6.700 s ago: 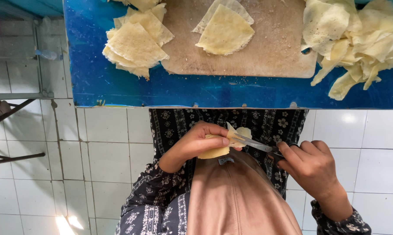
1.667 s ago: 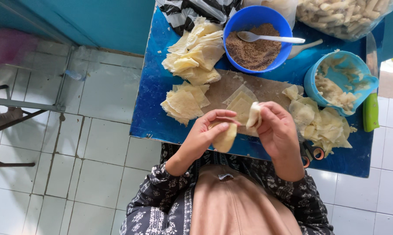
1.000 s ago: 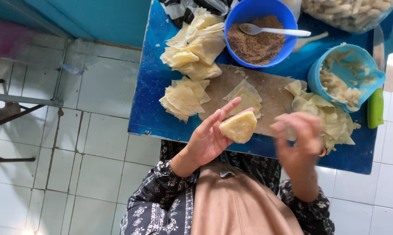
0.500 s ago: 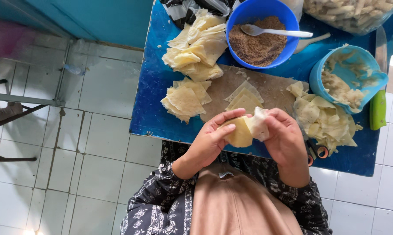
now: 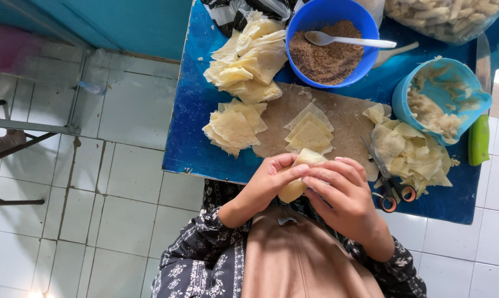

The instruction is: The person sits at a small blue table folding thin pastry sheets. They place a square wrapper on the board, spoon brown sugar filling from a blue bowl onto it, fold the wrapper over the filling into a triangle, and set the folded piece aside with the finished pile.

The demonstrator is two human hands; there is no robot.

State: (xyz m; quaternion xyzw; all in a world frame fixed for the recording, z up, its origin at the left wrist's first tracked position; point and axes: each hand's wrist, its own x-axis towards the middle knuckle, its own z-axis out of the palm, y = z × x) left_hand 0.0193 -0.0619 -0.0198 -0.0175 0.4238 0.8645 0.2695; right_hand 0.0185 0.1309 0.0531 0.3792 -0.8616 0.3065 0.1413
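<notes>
My left hand (image 5: 266, 185) and my right hand (image 5: 340, 190) are both closed around one pale yellow pastry wrapper (image 5: 296, 182), folded between the fingers, just in front of the blue table's near edge. Beyond my hands a wooden board (image 5: 343, 124) carries a few flat triangular wrappers (image 5: 310, 132). Stacks of cut wrappers (image 5: 233, 127) lie at the board's left, with another pile (image 5: 255, 58) further back. Scissors (image 5: 387, 176) rest at the board's right end, beside my right hand.
A blue bowl (image 5: 329, 49) of brown crumbly filling holds a white spoon (image 5: 349, 40). A light blue tub (image 5: 440, 105) contains pale paste. Wrapper scraps (image 5: 409, 152) lie on the blue table (image 5: 191, 110). A green object (image 5: 478, 140) sits at the right edge. White floor tiles (image 5: 106, 182) spread to the left.
A second ago my left hand held the wrapper open on its palm with my right hand apart. My right hand has since come in, and both now fold the wrapper closed.
</notes>
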